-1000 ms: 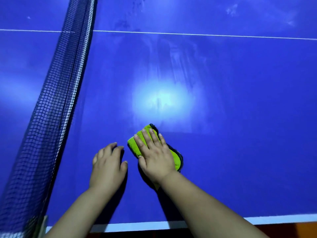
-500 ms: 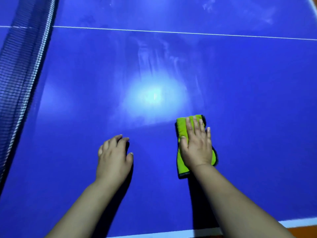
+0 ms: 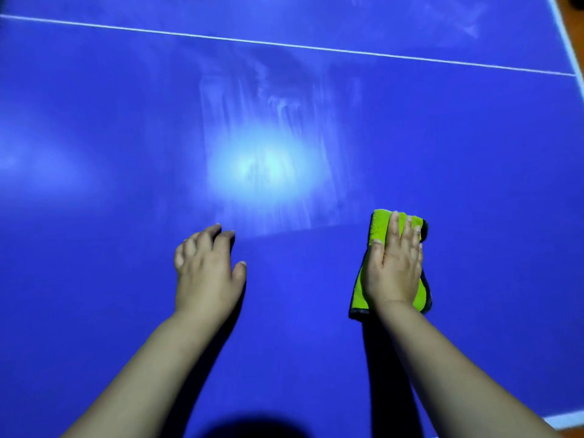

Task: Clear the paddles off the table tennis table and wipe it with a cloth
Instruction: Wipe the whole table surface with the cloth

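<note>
A folded lime-green cloth (image 3: 379, 227) with a dark edge lies flat on the blue table tennis table (image 3: 94, 279), right of centre. My right hand (image 3: 393, 267) presses down on it with straight fingers, covering most of it. My left hand (image 3: 207, 270) rests on the bare table to the left, fingers loosely bent, holding nothing. No paddles are in view.
Pale wipe streaks and a bright light glare (image 3: 265, 165) mark the surface ahead of my hands. A white centre line (image 3: 284, 45) crosses the far part. The table's right edge (image 3: 568, 49) runs down the top right corner, and a white edge stripe (image 3: 565, 420) shows at bottom right.
My right hand has slid the cloth to the right across the table. The view has shifted right, so the net at the left has gone out of sight. My left hand stays resting.
</note>
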Available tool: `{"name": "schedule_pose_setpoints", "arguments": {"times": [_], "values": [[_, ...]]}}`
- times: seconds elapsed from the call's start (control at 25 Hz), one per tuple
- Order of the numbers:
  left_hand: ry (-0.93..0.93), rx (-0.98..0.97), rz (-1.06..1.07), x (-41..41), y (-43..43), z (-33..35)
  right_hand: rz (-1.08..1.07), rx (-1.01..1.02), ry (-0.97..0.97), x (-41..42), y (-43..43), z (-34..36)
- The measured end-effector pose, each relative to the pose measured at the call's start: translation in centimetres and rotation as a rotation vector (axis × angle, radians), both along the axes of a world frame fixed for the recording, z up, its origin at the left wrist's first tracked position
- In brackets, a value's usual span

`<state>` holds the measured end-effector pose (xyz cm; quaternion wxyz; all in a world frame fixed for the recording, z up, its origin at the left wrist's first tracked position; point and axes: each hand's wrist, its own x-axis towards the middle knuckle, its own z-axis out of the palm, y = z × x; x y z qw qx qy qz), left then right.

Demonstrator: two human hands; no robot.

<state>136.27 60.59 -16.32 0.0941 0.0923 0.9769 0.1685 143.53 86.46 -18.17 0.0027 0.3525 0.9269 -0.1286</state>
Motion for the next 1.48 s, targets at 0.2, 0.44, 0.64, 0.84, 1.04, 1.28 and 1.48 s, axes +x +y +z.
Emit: {"name": "schedule_pose_setpoints", "arguments": {"times": [0.2,0.44,0.64,0.84,1.04,1.28,1.48], "values": [[0.019,0.034,0.112,-1.0,-5.3,0.1,0.166,0.041,-0.023,-5.1,-8.2,-0.3],[0.014,-0.019,0.212,-1.0,-13.7,-0.2,0.413,-0.034,-0.089,-10.1,-20.3,0.3],[0.020,-0.065,0.290,-0.5,-19.3,-0.1,0.694,-0.083,-0.113,-13.4,-31.8,0.3],[0.007,-0.121,0.298,-0.1,-20.1,-0.2,0.979,-0.058,-0.124,-15.1,-33.1,0.1],[0.042,-0.087,0.182,-1.4,-14.9,-0.2,0.810,-0.125,-0.017,-15.3,-25.3,0.2],[0.142,-0.042,0.129,-6.9,-7.5,-1.0,0.362,-0.067,0.066,-13.5,-7.0,0.2],[0.264,-0.076,0.121,-13.4,-4.7,-1.9,0.032,-0.016,0.069,-10.4,4.6,0.6]]}}
